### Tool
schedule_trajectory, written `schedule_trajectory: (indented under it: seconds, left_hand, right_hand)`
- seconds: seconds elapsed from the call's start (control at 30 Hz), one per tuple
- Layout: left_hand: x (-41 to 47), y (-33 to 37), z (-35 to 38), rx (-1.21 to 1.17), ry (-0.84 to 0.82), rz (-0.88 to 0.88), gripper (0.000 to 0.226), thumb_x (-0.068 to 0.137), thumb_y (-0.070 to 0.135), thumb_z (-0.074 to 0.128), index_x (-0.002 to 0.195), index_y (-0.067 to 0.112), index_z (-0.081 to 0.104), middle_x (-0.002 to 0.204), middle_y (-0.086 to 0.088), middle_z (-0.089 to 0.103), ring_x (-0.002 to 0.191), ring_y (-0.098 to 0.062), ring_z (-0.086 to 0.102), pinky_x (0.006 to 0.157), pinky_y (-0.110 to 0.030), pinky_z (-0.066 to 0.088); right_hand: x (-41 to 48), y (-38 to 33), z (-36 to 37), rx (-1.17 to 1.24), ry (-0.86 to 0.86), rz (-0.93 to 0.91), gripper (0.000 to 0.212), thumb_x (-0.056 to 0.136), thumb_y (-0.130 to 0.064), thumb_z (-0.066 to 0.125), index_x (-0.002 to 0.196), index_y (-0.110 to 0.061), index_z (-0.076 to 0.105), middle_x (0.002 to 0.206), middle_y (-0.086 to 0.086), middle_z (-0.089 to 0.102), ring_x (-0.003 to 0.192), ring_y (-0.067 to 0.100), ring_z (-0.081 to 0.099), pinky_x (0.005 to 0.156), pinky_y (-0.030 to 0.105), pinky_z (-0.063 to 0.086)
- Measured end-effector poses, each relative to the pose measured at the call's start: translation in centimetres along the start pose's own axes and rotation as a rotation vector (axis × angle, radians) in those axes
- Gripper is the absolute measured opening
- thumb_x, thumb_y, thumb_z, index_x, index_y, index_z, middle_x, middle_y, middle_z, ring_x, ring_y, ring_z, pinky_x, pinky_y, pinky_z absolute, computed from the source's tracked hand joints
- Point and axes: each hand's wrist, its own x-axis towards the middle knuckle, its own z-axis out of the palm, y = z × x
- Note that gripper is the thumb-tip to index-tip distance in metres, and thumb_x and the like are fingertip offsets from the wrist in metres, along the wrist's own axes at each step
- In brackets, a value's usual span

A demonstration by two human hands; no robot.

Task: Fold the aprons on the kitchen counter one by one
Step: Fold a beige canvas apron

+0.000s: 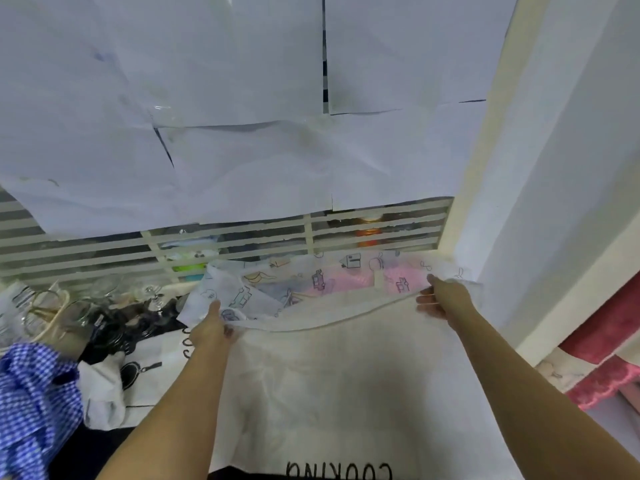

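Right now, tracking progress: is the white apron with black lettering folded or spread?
Spread: the white apron with black lettering lies open; left hand and right hand hold its far edge.

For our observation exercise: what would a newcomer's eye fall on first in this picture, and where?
First, the left hand and right hand gripping the far edge of a white apron spread across the middle, black lettering at its near edge. Then the blue checked cloth heaped at lower left, and the white paper sheets filling the top half.
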Motion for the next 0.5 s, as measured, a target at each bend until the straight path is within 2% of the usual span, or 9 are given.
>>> schedule_trajectory:
  seconds: [0.07, 0.17, 0.2, 0.27, 0.33, 0.43, 0.5]
  left_hand:
    - [1.3, -1.0, 1.0, 0.24, 0.006, 0.024, 0.064, 0.087, 0.046, 0.065, 0.134, 0.006, 0.049, 0.131, -0.017, 0.054, 0.107, -0.033, 0.057, 0.091, -0.042, 0.048]
    - [3.3, -3.3, 2.0, 0.472, -0.102, 0.099, 0.114, 0.07, 0.07, 0.067, 0.149, 0.002, 0.022, 0.143, -0.022, 0.042, 0.126, -0.039, 0.046, 0.103, -0.048, 0.041]
    - [3.4, -3.7, 2.3, 0.494, -0.128, 0.15, 0.118, 0.068, 0.073, 0.066, 0.15, 0.004, 0.017, 0.146, -0.02, 0.038, 0.129, -0.039, 0.043, 0.106, -0.049, 0.038]
    - [3.7, -4.1, 2.2, 0.571, -0.13, 0.259, 0.099, 0.08, 0.064, 0.062, 0.151, 0.01, 0.018, 0.15, -0.015, 0.035, 0.133, -0.037, 0.039, 0.108, -0.045, 0.033]
    - [4.1, -4.6, 1.7, 0.677, -0.088, 0.33, 0.083, 0.085, 0.056, 0.057, 0.145, 0.005, 0.033, 0.146, -0.016, 0.041, 0.131, -0.035, 0.041, 0.106, -0.042, 0.031]
    - [3.9, -4.8, -0.5, 0.763, -0.067, 0.422, 0.045, 0.091, 0.03, 0.062, 0.126, 0.002, 0.056, 0.125, -0.015, 0.061, 0.116, -0.032, 0.055, 0.092, -0.035, 0.039]
    - [3.4, -4.9, -2.4, 0.769, -0.088, 0.503, 0.026, 0.09, 0.021, 0.064, 0.111, 0.005, 0.064, 0.105, -0.008, 0.068, 0.103, -0.026, 0.061, 0.079, -0.027, 0.041]
  right_hand:
    - [1.2, 0.9, 1.3, -0.182, -0.183, -0.006, 0.047, 0.092, -0.035, 0.061, 0.127, -0.006, 0.053, 0.11, 0.011, 0.058, 0.078, 0.023, 0.063, 0.067, 0.03, 0.055]
    - [3.5, 3.3, 3.6, -0.541, -0.389, -0.24, 0.067, 0.085, -0.022, 0.071, 0.144, -0.02, 0.039, 0.141, 0.005, 0.042, 0.123, 0.028, 0.047, 0.099, 0.04, 0.045]
    - [3.9, 3.9, 4.3, -0.623, -0.412, -0.315, 0.069, 0.084, -0.019, 0.072, 0.144, -0.022, 0.038, 0.149, 0.004, 0.035, 0.13, 0.027, 0.042, 0.106, 0.041, 0.039]
    - [5.0, 4.7, 5.6, -0.721, -0.44, -0.396, 0.067, 0.084, -0.017, 0.07, 0.143, -0.027, 0.04, 0.155, 0.003, 0.026, 0.123, 0.024, 0.049, 0.107, 0.036, 0.037]
    - [5.5, 5.2, 6.8, -0.772, -0.42, -0.438, 0.06, 0.086, -0.014, 0.066, 0.141, -0.025, 0.044, 0.154, 0.004, 0.026, 0.113, 0.021, 0.055, 0.103, 0.033, 0.039]
    - [4.3, 5.8, 8.4, -0.694, -0.266, -0.543, 0.041, 0.088, -0.011, 0.061, 0.128, -0.016, 0.057, 0.144, 0.005, 0.041, 0.096, 0.017, 0.059, 0.093, 0.029, 0.045]
    - [1.8, 6.2, 9.3, -0.644, -0.234, -0.596, 0.026, 0.09, -0.013, 0.059, 0.116, -0.016, 0.063, 0.126, -0.001, 0.052, 0.086, 0.012, 0.058, 0.08, 0.022, 0.045]
